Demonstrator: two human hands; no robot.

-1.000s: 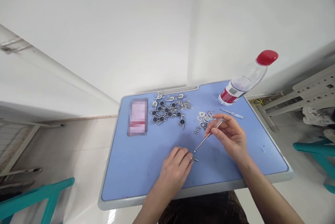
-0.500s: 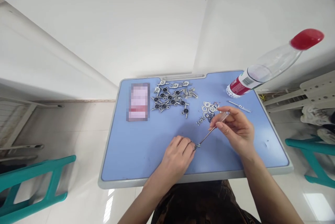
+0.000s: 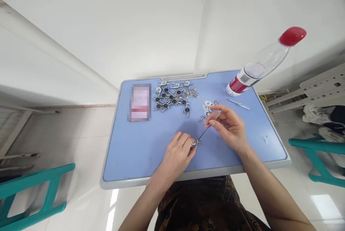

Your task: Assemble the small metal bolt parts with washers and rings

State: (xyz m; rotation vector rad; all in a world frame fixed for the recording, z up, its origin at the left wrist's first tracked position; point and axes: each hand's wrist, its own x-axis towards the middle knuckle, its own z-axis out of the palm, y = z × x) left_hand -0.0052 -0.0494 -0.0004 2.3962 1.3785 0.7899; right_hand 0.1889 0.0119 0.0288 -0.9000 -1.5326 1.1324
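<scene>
My left hand point(image 3: 179, 150) rests near the front of the blue table point(image 3: 134, 152), its fingers closed on a small metal fitting point(image 3: 194, 144). My right hand point(image 3: 229, 127) grips a screwdriver point(image 3: 204, 132) by its clear handle, and the tip meets the fitting. Just beyond my right hand lie flat metal plates point(image 3: 207, 105) and a cluster of tiny screws point(image 3: 202, 119). Farther back is a group of metal fittings with black round caps point(image 3: 170, 97), beside several slim metal pieces point(image 3: 192, 93).
A tall bottle with a red cap point(image 3: 238, 83) stands at the back right, close to a second screwdriver point(image 3: 239, 104). On the left lies a blurred pink rectangular item point(image 3: 140, 102). Teal stools point(image 3: 43, 177) flank the table, and a white wall point(image 3: 156, 22) rises behind it.
The view has shifted, so the table contents appear slightly farther left. Both hands keep their hold, and the fitting is turned a little differently under the screwdriver tip.
</scene>
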